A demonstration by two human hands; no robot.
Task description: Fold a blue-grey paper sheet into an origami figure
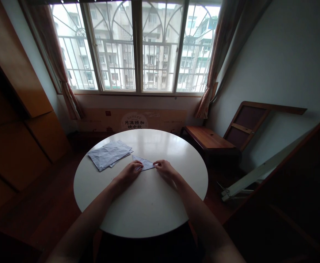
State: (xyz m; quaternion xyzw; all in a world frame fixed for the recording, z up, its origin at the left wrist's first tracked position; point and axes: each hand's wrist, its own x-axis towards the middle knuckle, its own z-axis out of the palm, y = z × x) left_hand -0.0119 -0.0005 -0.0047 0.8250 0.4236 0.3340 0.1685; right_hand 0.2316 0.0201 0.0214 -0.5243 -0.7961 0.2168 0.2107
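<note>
A small folded sheet of paper (147, 164), pale bluish and roughly triangular, lies on the round white table (149, 204) between my hands. The fingers of my left hand (133, 169) are closed on its left end. At its right corner, my right hand (164, 167) pinches the paper with thumb and fingertips. To the left of it, a loose pile of creased paper sheets (109, 153) of the same colour rests on the table, apart from both hands.
Beyond the table, a printed cardboard panel (154, 118) leans under the barred window (138, 51). A low wooden bench (209, 137) stands at the right, with a wooden frame (247, 120) against the wall. Wooden cabinets (20, 153) line the left side.
</note>
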